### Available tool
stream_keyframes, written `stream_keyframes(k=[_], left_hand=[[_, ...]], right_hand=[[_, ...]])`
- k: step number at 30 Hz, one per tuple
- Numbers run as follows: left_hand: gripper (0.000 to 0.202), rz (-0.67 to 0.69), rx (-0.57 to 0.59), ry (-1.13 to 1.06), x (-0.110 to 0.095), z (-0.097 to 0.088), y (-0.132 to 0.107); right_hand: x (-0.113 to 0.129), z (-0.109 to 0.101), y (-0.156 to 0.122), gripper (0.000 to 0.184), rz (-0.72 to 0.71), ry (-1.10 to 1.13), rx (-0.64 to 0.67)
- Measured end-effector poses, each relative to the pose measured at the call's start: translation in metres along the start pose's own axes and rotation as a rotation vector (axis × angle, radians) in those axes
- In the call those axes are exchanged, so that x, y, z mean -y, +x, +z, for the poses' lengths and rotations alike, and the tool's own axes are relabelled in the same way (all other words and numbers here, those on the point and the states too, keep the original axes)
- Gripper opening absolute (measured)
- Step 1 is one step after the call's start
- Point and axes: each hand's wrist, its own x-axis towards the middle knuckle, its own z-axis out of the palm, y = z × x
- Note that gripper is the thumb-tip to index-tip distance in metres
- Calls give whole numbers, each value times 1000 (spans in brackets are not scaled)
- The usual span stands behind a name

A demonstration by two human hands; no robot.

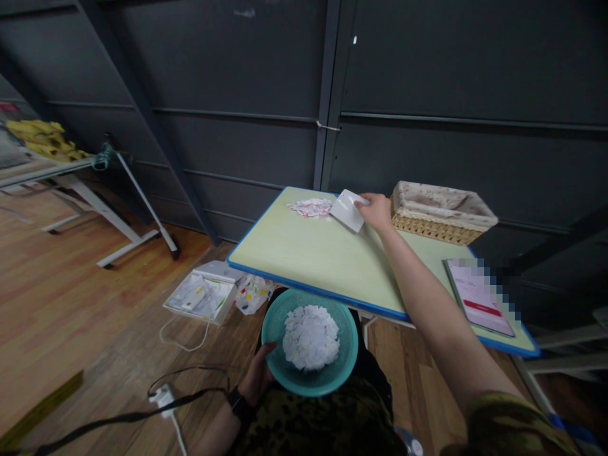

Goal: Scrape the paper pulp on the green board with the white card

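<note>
A camouflage sleeve [513, 421] leads to the right hand [377, 212], pinching a white card [348, 210], probably light and stiff, by one side beside loose scraps [311, 207] on the table [304, 253], while the left hand [258, 375] grips the teal basket [350, 345] sensibly by its rim

The table [294, 253] was pale green w/ blue edge. On it stood one cloth-lined basket [430, 229]. Left of basket, well apart, lay pile of white & pink pcs [308, 208]; tablet [475, 297] lay in front of basket, near rt. side.
</note>
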Motion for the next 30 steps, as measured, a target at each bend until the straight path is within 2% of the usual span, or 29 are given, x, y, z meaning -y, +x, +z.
stream_keyframes(k=[3, 8, 13, 20, 24, 30], left_hand=[[67, -4, 5, -1, 1, -2, 1], [65, 11, 0, 20, 0, 0, 0], [62, 18, -9, 36, -1, 5, -3], [59, 23, -16, 52, -1, 7, -4], [63, 0, -20, 30, -2, 8, -5], [69, 19, -7, -13, -3, 12, -6]], right_hand=[[-3, 0, 1, 41, 0, -5, -18], [-5, -1, 3, 37, 15, -35, 29], [-6, -2, 4, 39, 7, 11, -9], [-5, 2, 6, 36, 43, -9, 42], [-5, 2, 7, 37, 53, 39, 0], [-7, 5, 7, 35, 59, 20, 45]])
